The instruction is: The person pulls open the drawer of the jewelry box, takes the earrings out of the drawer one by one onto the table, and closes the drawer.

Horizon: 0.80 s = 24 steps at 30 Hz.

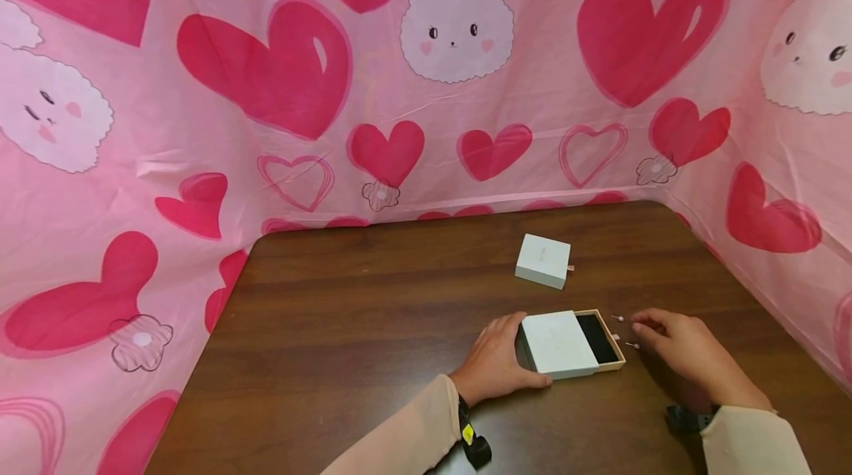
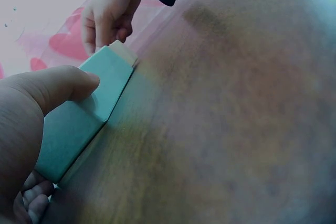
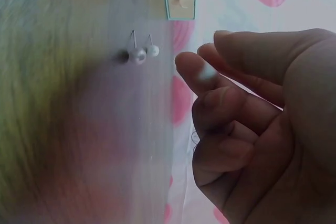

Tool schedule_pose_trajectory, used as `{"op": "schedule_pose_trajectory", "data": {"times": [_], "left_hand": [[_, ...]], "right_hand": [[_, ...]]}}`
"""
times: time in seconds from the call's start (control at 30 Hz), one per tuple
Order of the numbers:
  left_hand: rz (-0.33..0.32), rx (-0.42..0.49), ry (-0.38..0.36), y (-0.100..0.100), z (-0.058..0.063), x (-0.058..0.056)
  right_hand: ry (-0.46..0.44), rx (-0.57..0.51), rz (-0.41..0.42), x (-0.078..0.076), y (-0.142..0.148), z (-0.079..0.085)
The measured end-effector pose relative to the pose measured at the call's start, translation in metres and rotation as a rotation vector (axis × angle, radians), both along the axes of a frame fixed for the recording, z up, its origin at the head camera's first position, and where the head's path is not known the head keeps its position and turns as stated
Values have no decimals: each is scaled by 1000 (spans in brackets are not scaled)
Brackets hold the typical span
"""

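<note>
A white sliding box (image 1: 558,345) lies on the brown table with its inner tray (image 1: 613,367) partly drawn out to the right. Black padding (image 1: 597,336) shows inside the tray. My left hand (image 1: 498,364) grips the sleeve from its left side, with the thumb (image 2: 71,85) along the near wall in the left wrist view. Two pearl stud earrings (image 3: 137,56) lie on the table beyond the tray's open end. Just right of them hovers my right hand (image 1: 685,349), fingers loosely bent and thumb apart from the index finger. I see nothing held in it.
A second white box (image 1: 543,259), closed, with a small pink tab (image 1: 571,268), sits farther back on the table (image 1: 373,327). Pink cloth (image 1: 452,105) with hearts and rabbits hangs around the table's back and sides.
</note>
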<state>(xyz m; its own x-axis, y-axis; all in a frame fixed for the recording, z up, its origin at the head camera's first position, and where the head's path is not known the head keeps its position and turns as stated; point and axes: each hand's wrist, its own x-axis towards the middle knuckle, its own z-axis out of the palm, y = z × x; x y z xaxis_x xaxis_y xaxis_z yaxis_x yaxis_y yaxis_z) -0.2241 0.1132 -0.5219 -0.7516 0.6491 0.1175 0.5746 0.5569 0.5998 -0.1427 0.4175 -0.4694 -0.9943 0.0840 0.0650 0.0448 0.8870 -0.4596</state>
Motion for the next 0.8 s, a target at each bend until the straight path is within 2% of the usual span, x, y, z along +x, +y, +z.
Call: {"op": "schedule_pose_trajectory", "data": {"times": [0.37, 0.6, 0.8], "left_hand": [[-1, 3, 5, 1, 0, 0], [2, -9, 29, 2, 0, 0], [3, -10, 30, 2, 0, 0]], "right_hand": [[-39, -39, -3, -1, -5, 4], [-95, -71, -7, -2, -6, 3], [-73, -54, 9, -4, -8, -1]]}}
